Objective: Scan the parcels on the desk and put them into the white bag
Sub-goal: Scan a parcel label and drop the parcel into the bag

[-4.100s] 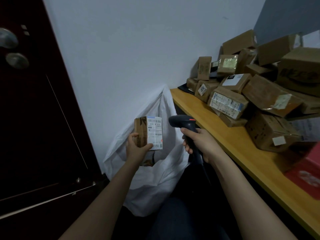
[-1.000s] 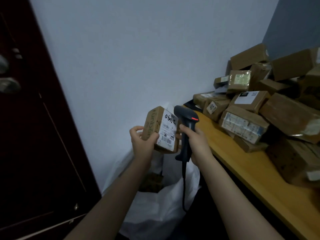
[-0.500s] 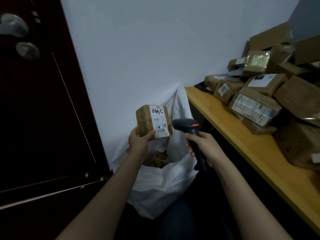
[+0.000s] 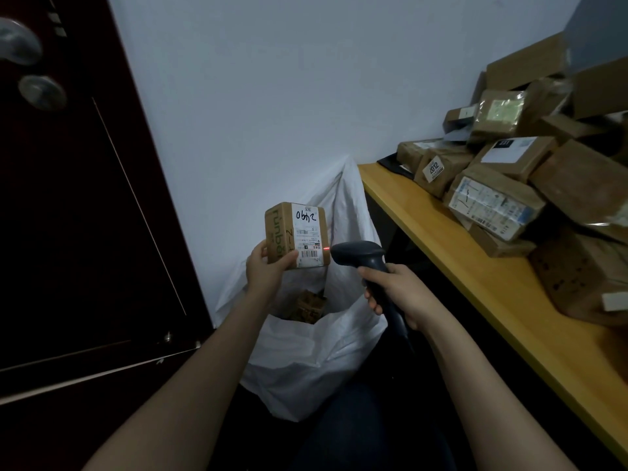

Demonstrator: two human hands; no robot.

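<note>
The left hand (image 4: 268,270) holds a small brown parcel (image 4: 297,234) upright above the mouth of the white bag (image 4: 306,362), its fingers (image 4: 260,249) and thumb pinching the lower left corner. Green print on the parcel's side reads "runbe", the rest hidden by the thumb. Its white label (image 4: 307,232) faces the camera with black handwritten figures that look like 2490 upside down, small print too fine to read, and a barcode at the bottom. A red dot (image 4: 326,248) glows at the label's right edge.

Above the bag's right side, the right hand (image 4: 397,290) has its fingers curled tight round the handle of a dark scanner (image 4: 360,258), whose head points at the label.

Brown parcels (image 4: 307,305) lie inside the bag. Right of the bag stands a yellow desk (image 4: 475,266) bearing a pile (image 4: 509,185) of cartons; one sticker (image 4: 433,168) reads "2012". A dark door (image 4: 68,232) is left of the bag, a pale wall (image 4: 306,79) behind it.
</note>
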